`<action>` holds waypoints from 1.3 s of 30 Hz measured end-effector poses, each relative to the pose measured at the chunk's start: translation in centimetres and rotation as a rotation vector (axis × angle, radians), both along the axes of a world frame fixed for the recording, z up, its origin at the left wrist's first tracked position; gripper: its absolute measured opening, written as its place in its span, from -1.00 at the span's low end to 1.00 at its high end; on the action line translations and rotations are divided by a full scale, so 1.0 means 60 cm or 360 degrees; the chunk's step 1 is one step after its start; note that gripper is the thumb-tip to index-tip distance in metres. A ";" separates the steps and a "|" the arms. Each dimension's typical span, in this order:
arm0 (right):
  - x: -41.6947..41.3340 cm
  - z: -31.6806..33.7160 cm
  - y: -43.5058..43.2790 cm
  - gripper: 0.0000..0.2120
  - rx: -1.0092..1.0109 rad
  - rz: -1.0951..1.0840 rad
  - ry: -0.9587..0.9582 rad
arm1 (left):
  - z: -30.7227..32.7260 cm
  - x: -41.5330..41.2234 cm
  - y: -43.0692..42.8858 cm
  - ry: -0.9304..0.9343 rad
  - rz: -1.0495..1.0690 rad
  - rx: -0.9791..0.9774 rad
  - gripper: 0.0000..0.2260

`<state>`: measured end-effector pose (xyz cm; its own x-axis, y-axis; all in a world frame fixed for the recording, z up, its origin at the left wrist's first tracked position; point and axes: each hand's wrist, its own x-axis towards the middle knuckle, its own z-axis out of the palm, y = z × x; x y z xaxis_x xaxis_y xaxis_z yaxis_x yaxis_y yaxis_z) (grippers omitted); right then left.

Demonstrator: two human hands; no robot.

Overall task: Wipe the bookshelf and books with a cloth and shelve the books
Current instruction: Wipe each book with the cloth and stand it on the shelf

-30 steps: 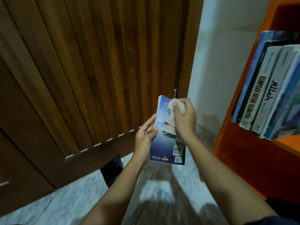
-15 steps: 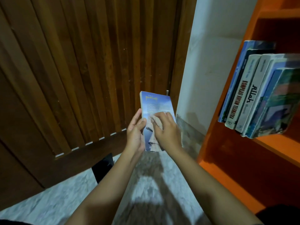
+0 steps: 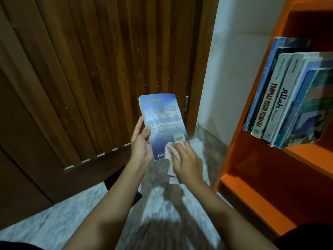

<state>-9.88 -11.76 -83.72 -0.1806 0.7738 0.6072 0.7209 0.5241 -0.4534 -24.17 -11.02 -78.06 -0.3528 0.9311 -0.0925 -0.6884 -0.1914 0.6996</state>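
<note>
Dim corner: dark slatted wooden door [image 3: 81,78] on the left, white wall [image 3: 234,69] beyond, pale marbled floor [image 3: 54,213] below, orange bookshelf [image 3: 252,168] on the right.

Blue paperback book [image 3: 162,120] sits mid-air in front of the door, back cover facing the person, long axis tilted away, barcode near the lower right corner. Judged light and thin, with a flexible cover; it will bow if pressed hard in the middle without backing. Glossy cover looks likely to slip, so the best hold is along the spine or long edge, thumb over the front, fingers behind.

Left hand [image 3: 140,143] does about that: it clamps the book's lower left edge, thumb on the cover, fingers partly curled behind; how far they wrap cannot be seen.

Right hand [image 3: 185,159] lies flat, fingers together, pressing a pale pinkish cloth [image 3: 170,152] onto the cover's lower right corner. Part of the cloth hangs off below the book's bottom edge. The hand grips nothing but the cloth.

Row of shelved books [image 3: 288,105] leans on the upper orange shelf, well apart from the held book. The shelf below them looks bare.
</note>
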 end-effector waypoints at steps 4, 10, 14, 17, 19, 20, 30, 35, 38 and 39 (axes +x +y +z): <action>0.030 0.024 0.025 -0.89 -0.0342 -0.0162 0.0673 | 0.006 -0.018 -0.007 0.0125 -0.0079 0.0087 -0.58; 0.061 0.066 0.044 -0.78 -0.0872 0.0452 0.1480 | 0.018 -0.008 -0.006 0.0197 -0.0237 0.0212 -0.65; 0.068 0.058 0.051 -0.45 -0.1110 0.0725 0.1777 | 0.022 -0.001 -0.001 0.0276 -0.0302 0.0289 -0.64; 0.069 0.055 0.050 -0.24 -0.1126 0.0746 0.1976 | 0.023 0.000 0.000 0.0470 -0.0314 0.0280 -0.60; 0.068 0.058 0.048 -0.39 -0.1093 0.0700 0.2025 | 0.023 0.003 0.001 0.0647 -0.0274 0.0217 -0.57; 0.068 0.060 0.046 -0.51 -0.1082 0.0683 0.2025 | 0.022 0.005 0.002 0.0768 -0.0236 0.0178 -0.56; 0.041 0.055 0.016 -0.62 -0.0688 0.0345 0.1288 | 0.038 0.038 -0.008 0.1978 0.0071 -0.0034 -0.45; 0.015 0.040 -0.012 -0.59 -0.0445 0.0107 0.0857 | 0.042 0.051 -0.018 0.1862 0.0070 0.0009 -0.26; 0.005 0.031 -0.024 -0.59 -0.0204 0.0094 0.0668 | 0.036 0.046 -0.018 0.1834 0.0208 0.0057 -0.31; 0.003 0.031 -0.027 -0.60 -0.0124 0.0094 0.0637 | 0.036 0.046 -0.019 0.1817 0.0247 0.0082 -0.34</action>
